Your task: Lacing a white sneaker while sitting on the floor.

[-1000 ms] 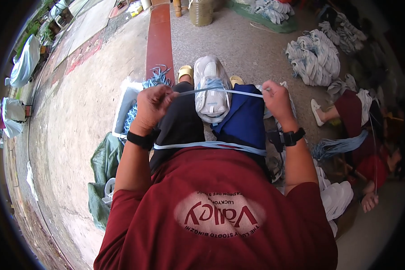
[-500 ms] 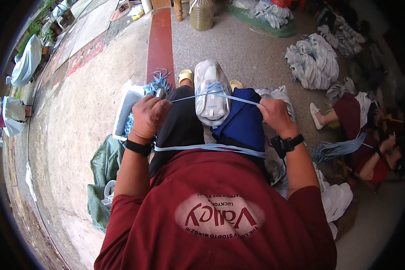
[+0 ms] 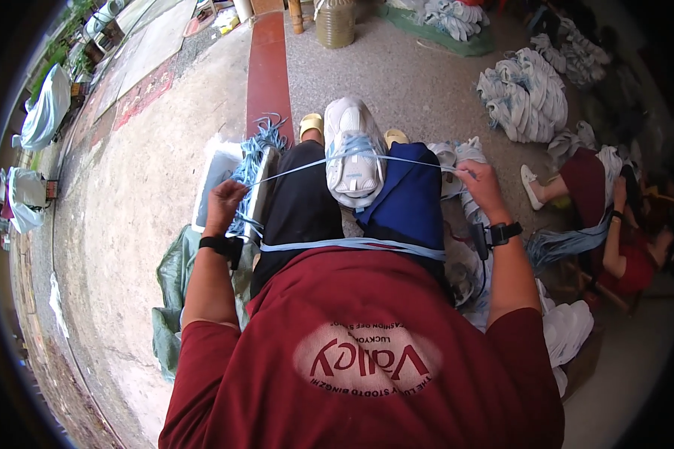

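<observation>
On the left, a white box (image 3: 216, 168) holds lots of blue laces (image 3: 256, 161). The left hand (image 3: 226, 202) is near it, its fingers clamped on one end of a blue lace (image 3: 296, 171). In the middle, the white shoe (image 3: 352, 177) sits between the legs, with the lace stretched tight across it. To the right, the right hand (image 3: 480, 182) has its fingers clamped on the other end. Farther right is a big white pile (image 3: 524, 101).

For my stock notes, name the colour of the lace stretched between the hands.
The lace is light blue; the head view shows it.
</observation>
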A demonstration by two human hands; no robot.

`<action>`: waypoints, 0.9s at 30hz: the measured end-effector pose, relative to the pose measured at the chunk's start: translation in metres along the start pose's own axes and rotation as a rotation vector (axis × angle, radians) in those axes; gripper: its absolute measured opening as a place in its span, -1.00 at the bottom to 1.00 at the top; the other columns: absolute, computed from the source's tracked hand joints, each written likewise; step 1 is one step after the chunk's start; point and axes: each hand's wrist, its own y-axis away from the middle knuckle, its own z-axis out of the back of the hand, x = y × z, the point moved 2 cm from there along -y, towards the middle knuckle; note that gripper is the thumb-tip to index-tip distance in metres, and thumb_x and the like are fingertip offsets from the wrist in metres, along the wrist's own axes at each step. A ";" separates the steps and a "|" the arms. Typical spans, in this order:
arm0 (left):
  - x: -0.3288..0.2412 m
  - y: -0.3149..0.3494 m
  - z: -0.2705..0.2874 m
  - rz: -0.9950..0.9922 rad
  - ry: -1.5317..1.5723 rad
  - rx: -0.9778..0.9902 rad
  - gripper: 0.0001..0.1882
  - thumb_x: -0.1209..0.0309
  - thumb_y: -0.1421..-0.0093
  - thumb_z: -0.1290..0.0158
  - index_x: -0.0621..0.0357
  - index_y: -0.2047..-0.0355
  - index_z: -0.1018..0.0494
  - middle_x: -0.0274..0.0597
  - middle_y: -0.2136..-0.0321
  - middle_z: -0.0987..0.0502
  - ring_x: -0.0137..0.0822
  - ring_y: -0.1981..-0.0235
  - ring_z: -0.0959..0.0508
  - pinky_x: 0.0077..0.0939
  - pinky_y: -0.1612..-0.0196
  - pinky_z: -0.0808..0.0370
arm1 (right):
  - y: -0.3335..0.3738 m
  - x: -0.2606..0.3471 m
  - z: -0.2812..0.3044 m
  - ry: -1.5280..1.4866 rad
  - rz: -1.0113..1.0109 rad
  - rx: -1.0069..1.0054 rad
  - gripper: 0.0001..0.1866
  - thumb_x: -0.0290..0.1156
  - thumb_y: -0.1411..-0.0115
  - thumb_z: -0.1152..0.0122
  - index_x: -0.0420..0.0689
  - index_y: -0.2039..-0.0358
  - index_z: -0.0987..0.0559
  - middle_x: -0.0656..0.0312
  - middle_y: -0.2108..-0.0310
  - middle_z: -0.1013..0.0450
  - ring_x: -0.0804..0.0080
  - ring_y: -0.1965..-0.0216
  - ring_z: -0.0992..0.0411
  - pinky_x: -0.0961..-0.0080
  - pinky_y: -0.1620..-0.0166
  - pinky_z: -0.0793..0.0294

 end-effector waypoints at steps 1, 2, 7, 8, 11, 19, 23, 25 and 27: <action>0.010 0.003 0.014 0.021 -0.029 0.000 -0.94 0.53 -0.06 -0.14 0.26 0.50 -0.48 -0.39 0.61 -0.47 -0.58 0.57 -0.37 -0.67 0.46 -0.33 | 0.004 -0.009 0.007 -0.001 -0.003 -0.001 -0.90 -0.49 -0.03 -0.13 -0.26 0.48 -0.49 0.18 0.65 -0.38 0.48 0.58 -0.33 0.53 0.44 -0.31; 0.016 0.007 0.027 0.058 -0.054 -0.002 -0.94 0.53 -0.06 -0.14 0.26 0.48 -0.49 -0.39 0.60 -0.48 -0.57 0.56 -0.38 -0.67 0.46 -0.34 | 0.010 -0.020 0.015 0.012 -0.022 -0.011 -0.90 -0.48 -0.03 -0.13 -0.26 0.49 -0.49 0.16 0.64 -0.39 0.47 0.57 -0.33 0.52 0.44 -0.32; 0.053 0.037 0.101 0.203 -0.134 -0.107 -0.91 0.50 -0.06 -0.14 0.25 0.41 -0.52 -0.34 0.56 -0.51 -0.57 0.56 -0.41 -0.67 0.48 -0.36 | 0.045 -0.089 0.055 0.106 -0.092 -0.082 -0.86 -0.45 -0.03 -0.12 -0.29 0.53 -0.47 0.13 0.65 -0.35 0.45 0.57 -0.32 0.49 0.43 -0.31; 0.059 0.044 0.116 0.216 -0.129 -0.107 -0.92 0.50 -0.06 -0.14 0.24 0.41 -0.52 -0.34 0.56 -0.51 -0.57 0.57 -0.41 -0.68 0.49 -0.35 | 0.055 -0.108 0.065 0.103 -0.109 -0.103 -0.85 -0.45 -0.03 -0.12 -0.30 0.53 -0.46 0.12 0.65 -0.34 0.45 0.57 -0.32 0.49 0.43 -0.31; 0.082 0.062 0.154 0.272 -0.160 -0.135 -0.94 0.53 -0.04 -0.13 0.24 0.43 -0.52 -0.35 0.60 -0.50 -0.55 0.60 -0.40 -0.67 0.52 -0.32 | 0.089 -0.156 0.098 0.240 -0.153 -0.155 -0.82 -0.45 -0.02 -0.09 -0.32 0.56 -0.42 0.10 0.68 -0.29 0.46 0.61 -0.27 0.48 0.47 -0.28; 0.128 0.119 0.198 0.516 -0.195 -0.239 -0.97 0.56 -0.02 -0.11 0.27 0.48 -0.52 -0.34 0.65 -0.49 -0.54 0.66 -0.40 -0.68 0.57 -0.32 | 0.198 -0.228 0.154 0.356 -0.390 -0.201 -0.78 -0.44 0.03 -0.12 -0.35 0.64 -0.39 0.10 0.76 -0.24 0.52 0.66 -0.22 0.47 0.54 -0.22; 0.152 0.155 0.216 0.634 -0.225 -0.300 -0.94 0.52 0.00 -0.15 0.25 0.54 -0.49 -0.31 0.68 -0.47 -0.50 0.72 -0.40 -0.64 0.66 -0.31 | 0.227 -0.251 0.151 0.204 -0.577 -0.209 -0.83 -0.45 0.07 -0.15 -0.32 0.64 -0.49 0.15 0.77 -0.31 0.47 0.68 -0.28 0.45 0.55 -0.26; 0.165 0.151 0.207 0.686 -0.441 -0.295 -0.83 0.45 0.05 -0.19 0.25 0.68 -0.47 -0.28 0.77 -0.43 -0.44 0.74 -0.41 -0.54 0.66 -0.33 | 0.251 -0.278 0.159 0.257 -0.468 -0.273 -0.83 -0.44 0.07 -0.16 -0.30 0.64 -0.52 0.16 0.77 -0.32 0.47 0.68 -0.31 0.45 0.55 -0.27; 0.162 0.144 0.181 0.706 -0.789 -0.245 -0.75 0.28 0.07 -0.18 0.21 0.70 -0.52 -0.15 0.71 -0.51 -0.31 0.71 -0.50 -0.42 0.56 -0.43 | 0.257 -0.289 0.152 0.301 -0.353 -0.334 -0.83 -0.42 0.07 -0.18 -0.27 0.64 -0.55 0.17 0.77 -0.34 0.47 0.68 -0.33 0.44 0.55 -0.28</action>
